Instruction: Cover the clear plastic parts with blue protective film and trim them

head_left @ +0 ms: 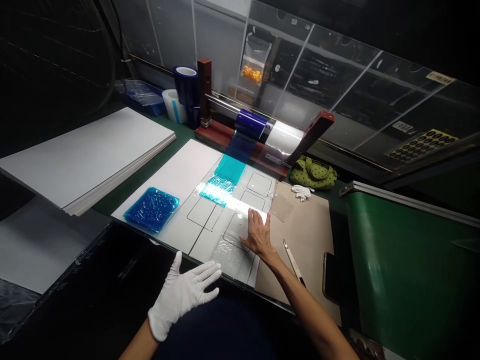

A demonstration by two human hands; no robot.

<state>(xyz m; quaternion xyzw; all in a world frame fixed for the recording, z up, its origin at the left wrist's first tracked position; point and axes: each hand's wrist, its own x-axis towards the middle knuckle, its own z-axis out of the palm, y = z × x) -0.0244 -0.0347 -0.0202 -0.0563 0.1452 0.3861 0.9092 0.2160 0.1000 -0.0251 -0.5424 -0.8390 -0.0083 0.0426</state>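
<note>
My left hand (185, 291) wears a white glove and hovers just off the front edge of the work surface, palm turned up, fingers spread, holding nothing. Bare, my right hand (258, 235) lies with its fingers stretched out on a transparent film (229, 255) over a white sheet with black outlined rectangles. Beyond it, a strip of blue film (231, 167) runs down from a blue roll (250, 123) on a dispenser, its loose end crinkled. A stack of blue film pieces (152, 209) lies left on a white board (176, 172). To the right is a pen-like craft knife (294, 262).
A stack of white boards (93, 155) stands at the left. Brown board (303, 225), a phone (330, 276), a green dotted cloth (313, 172) and a crumpled white glove (302, 192) lie right. The dispenser's wooden post (204, 92) rises behind, near tape rolls (174, 106).
</note>
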